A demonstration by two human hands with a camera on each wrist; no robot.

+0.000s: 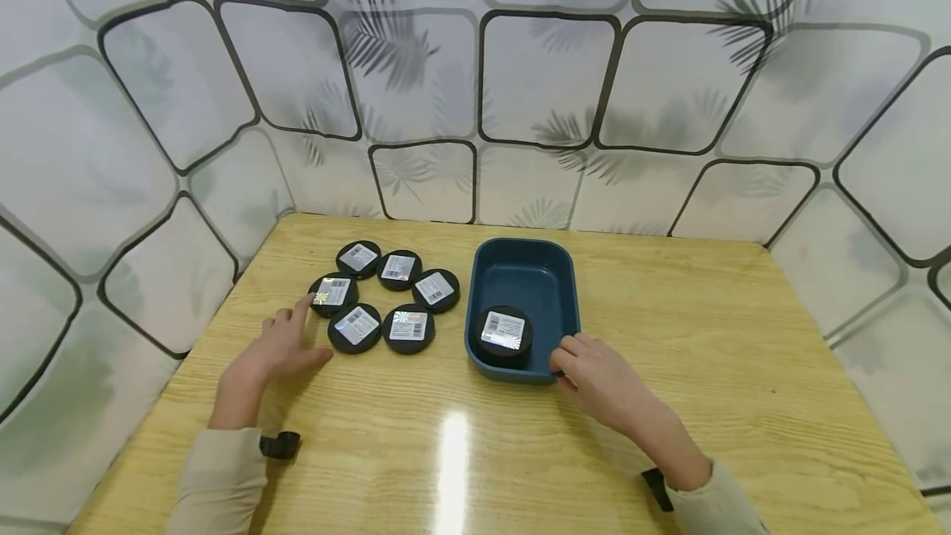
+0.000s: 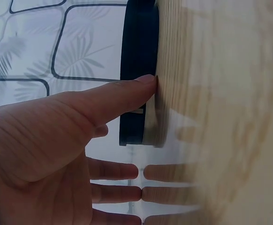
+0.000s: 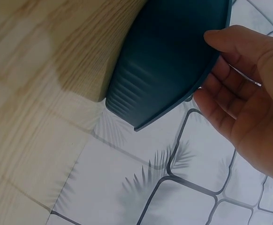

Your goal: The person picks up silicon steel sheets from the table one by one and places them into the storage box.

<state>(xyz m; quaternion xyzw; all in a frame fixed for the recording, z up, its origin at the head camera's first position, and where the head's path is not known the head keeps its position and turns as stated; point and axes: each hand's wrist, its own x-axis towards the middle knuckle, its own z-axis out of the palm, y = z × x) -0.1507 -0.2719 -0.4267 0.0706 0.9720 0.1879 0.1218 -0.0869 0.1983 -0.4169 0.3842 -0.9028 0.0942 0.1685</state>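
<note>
My left hand [image 1: 276,348] reaches to the left side of several round black tubs with white labels, thumb and index finger spread apart. The index fingertip touches or nearly touches the leftmost tub [image 1: 332,295]; another tub [image 1: 355,329] lies just beyond the thumb. In the left wrist view, the thumb [image 2: 122,96] overlaps a black tub's side [image 2: 139,42], with the tip down at the tabletop. My right hand [image 1: 605,382] pinches the near right corner of a dark blue plastic bin [image 1: 523,283], thumb outside, fingers over the rim. Inside the bin's near end sits a labelled black tub [image 1: 503,335].
More black tubs [image 1: 399,269] lie label up in a loose ring left of the bin. The wooden table [image 1: 706,329] meets a patterned curtain [image 1: 550,81] at the back and sides. A black strap [image 1: 281,445] is on the left wrist.
</note>
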